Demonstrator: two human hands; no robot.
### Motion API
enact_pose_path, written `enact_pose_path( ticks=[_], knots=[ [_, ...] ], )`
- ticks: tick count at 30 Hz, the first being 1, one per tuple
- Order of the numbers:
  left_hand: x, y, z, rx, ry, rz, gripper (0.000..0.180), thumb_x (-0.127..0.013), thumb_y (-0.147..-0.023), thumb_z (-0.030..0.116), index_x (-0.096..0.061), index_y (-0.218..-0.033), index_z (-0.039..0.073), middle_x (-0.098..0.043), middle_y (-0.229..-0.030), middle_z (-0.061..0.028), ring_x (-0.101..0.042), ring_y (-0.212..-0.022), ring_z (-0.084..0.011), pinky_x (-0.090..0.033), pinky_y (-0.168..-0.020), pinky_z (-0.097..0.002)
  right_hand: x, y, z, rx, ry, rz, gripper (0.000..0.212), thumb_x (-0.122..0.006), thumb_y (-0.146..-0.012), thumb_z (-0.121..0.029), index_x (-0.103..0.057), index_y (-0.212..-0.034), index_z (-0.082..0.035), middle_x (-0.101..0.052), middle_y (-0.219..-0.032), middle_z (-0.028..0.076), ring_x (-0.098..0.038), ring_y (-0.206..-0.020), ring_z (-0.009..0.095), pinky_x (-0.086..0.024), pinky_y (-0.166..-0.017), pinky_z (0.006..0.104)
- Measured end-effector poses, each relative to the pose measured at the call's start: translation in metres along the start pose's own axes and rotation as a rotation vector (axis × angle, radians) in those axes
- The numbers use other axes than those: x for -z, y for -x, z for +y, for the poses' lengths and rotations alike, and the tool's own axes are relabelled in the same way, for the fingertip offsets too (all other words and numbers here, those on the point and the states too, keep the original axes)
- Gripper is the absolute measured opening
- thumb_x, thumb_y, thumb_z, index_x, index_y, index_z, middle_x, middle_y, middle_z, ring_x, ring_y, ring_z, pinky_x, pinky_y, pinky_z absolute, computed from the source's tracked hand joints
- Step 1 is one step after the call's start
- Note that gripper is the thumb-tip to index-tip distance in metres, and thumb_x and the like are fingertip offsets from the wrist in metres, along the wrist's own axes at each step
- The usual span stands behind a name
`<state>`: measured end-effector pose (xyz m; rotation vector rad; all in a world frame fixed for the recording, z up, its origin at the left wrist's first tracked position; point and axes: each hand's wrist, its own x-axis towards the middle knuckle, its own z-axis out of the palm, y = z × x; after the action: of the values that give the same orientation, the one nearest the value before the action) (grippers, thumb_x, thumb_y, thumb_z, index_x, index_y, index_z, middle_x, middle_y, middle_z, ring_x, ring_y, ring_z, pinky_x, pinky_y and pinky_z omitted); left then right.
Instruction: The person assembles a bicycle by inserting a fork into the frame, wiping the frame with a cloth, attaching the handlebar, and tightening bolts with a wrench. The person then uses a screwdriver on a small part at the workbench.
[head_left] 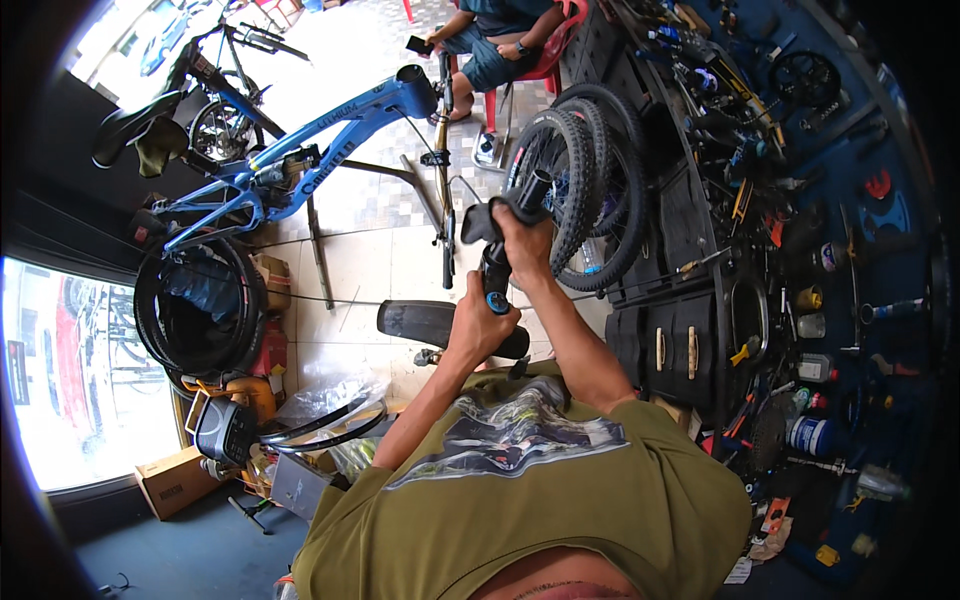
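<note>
A black tubular bike part [493,262] with a blue ring is held in front of my chest. My left hand [480,322] is closed around its lower part, beside the blue ring. Higher up, my right hand [526,240] is closed on a dark cloth [482,222] pressed against the part. A dark tube end [540,183] sticks up past the right fingers. I cannot tell whether both tubes are one piece. Beyond my hands, a blue bike frame [345,135] is held up at the left, with no wheels on it.
Several wheels with knobby tyres [575,150] lean at the right by a tool-covered dark workbench [660,240]. A long black curved piece [410,322] lies below my hands. Tyres [150,310] and boxes [180,480] stand at the left. A seated person [500,40] holds a phone.
</note>
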<state>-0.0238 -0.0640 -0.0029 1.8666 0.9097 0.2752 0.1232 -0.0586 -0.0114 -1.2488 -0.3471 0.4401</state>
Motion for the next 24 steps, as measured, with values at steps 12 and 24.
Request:
enact_pose_path(
  ticks=[12, 24],
  knots=[
    [0.011, 0.006, -0.007, -0.050, 0.006, -0.060, 0.051, -0.077, -0.078, 0.021, -0.053, -0.118, -0.001, -0.065, -0.082, -0.0183, -0.063, -0.073, -0.0261, -0.053, -0.072, -0.0404, 0.009, -0.058, -0.134, 0.073, -0.384, 0.340, 0.024, -0.077, -0.093, -0.022, -0.071, -0.106, -0.002, -0.071, -0.102, 0.005, -0.067, -0.089, 0.015, -0.056, -0.079, 0.0332],
    [0.043, -0.024, -0.003, -0.096, 0.049, 0.004, 0.054, -0.077, -0.074, 0.018, -0.053, -0.118, -0.003, -0.067, -0.087, -0.0172, -0.066, -0.077, -0.0262, -0.054, -0.075, -0.0396, 0.090, -0.004, -0.046, 0.349, 0.606, -0.417, 0.025, -0.078, -0.092, -0.027, -0.076, -0.115, -0.017, -0.074, -0.107, 0.009, -0.069, -0.101, 0.026, -0.052, -0.094, 0.0412]
  ],
)
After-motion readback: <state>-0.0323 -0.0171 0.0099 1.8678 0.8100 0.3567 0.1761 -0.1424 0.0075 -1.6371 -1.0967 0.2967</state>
